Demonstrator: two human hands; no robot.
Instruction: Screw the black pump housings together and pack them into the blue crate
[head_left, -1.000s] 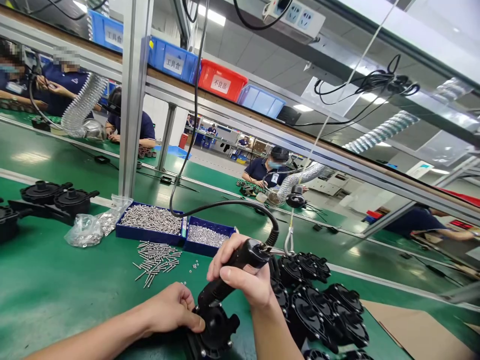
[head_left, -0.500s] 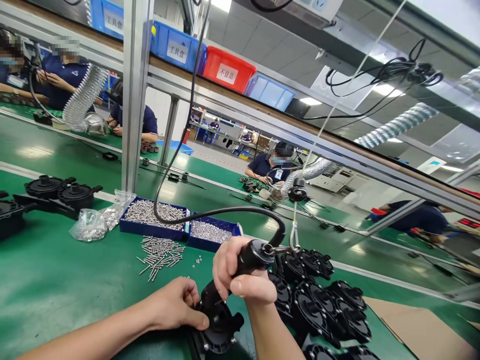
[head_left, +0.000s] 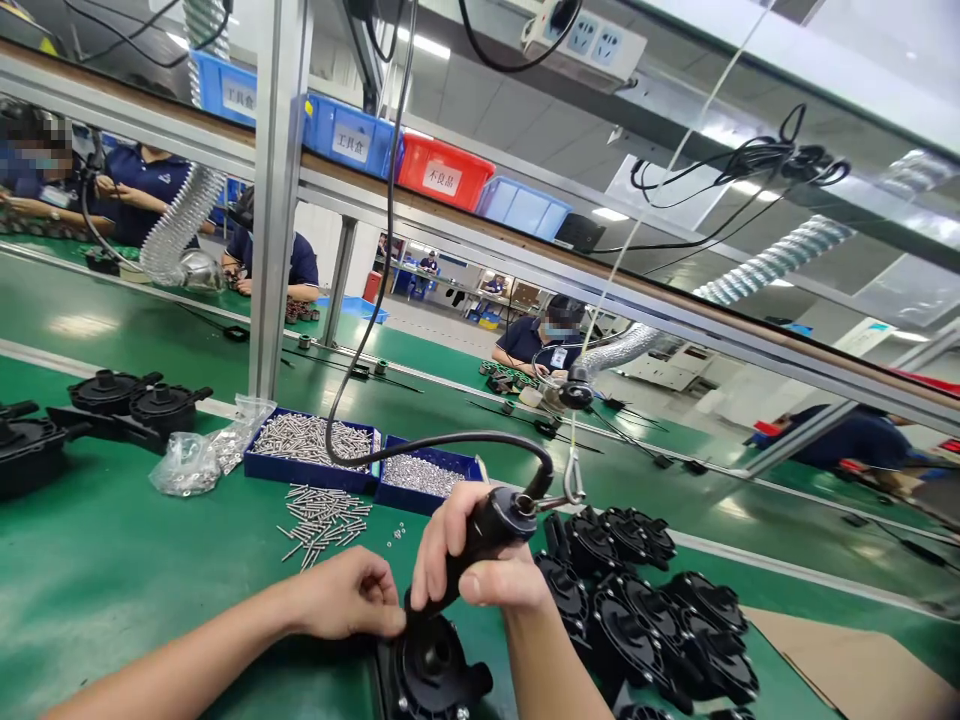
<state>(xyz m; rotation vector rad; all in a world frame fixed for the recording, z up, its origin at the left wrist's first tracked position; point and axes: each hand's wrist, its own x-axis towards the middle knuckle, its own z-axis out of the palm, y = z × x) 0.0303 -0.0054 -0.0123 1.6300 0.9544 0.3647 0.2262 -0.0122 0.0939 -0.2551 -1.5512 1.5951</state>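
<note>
My right hand [head_left: 480, 550] is wrapped round a black electric screwdriver [head_left: 491, 525], tilted with its lower end down to the left. A cable and a metal hook join its top end. Below it a round black plastic housing [head_left: 439, 665] with a central spout and screws along its rim sits on the green bench. My left hand [head_left: 352, 595] is closed at the housing's upper left, thumb and forefinger pinched beside the screwdriver's lower end. What the pinch holds is hidden, and so is the screwdriver's tip.
Blue trays hold long screws [head_left: 311, 438] and small nuts [head_left: 420, 475]. Loose screws [head_left: 326, 520] lie before them, with a plastic bag [head_left: 187, 465] at left. Several black housings [head_left: 630, 620] stand at right beside cardboard [head_left: 847, 660]; more [head_left: 165, 405] stand at left. Co-workers sit beyond the metal frame [head_left: 277, 200].
The screwdriver's lower end and my left hand's fingertips have come together at the housing's upper-left edge. My left thumb has moved off the housing's front. The view has shifted slightly.
</note>
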